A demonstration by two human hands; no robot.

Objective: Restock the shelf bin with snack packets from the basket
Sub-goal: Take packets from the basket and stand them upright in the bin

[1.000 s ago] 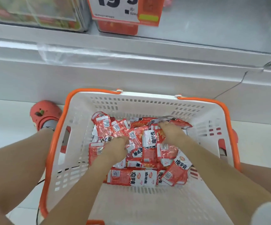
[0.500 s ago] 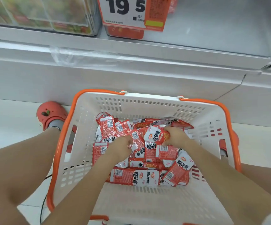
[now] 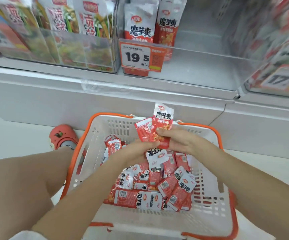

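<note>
A white basket (image 3: 209, 215) with an orange rim stands on the floor, holding several red-and-white snack packets (image 3: 150, 187). Above the basket both hands hold one bunch of packets (image 3: 159, 125). My left hand (image 3: 136, 151) grips the bunch from below-left. My right hand (image 3: 183, 141) pinches it from the right. One packet sticks up over the basket's far rim. The clear shelf bin (image 3: 200, 66) with the 19.5 price tag (image 3: 142, 58) is straight above, with two tall packets (image 3: 150, 23) at its left and bare floor to the right.
A neighbouring clear bin (image 3: 57, 49) of green-and-white packets is on the left; another bin (image 3: 278, 58) of red packets is on the right. The grey shelf ledge (image 3: 140, 87) runs between the bins and the basket. A red shoe (image 3: 62, 137) stands left of the basket.
Both hands have risen out of the packet pile, carrying a bunch of packets up to the basket's far rim. The view has tilted up, bringing the shelf bins into sight.
</note>
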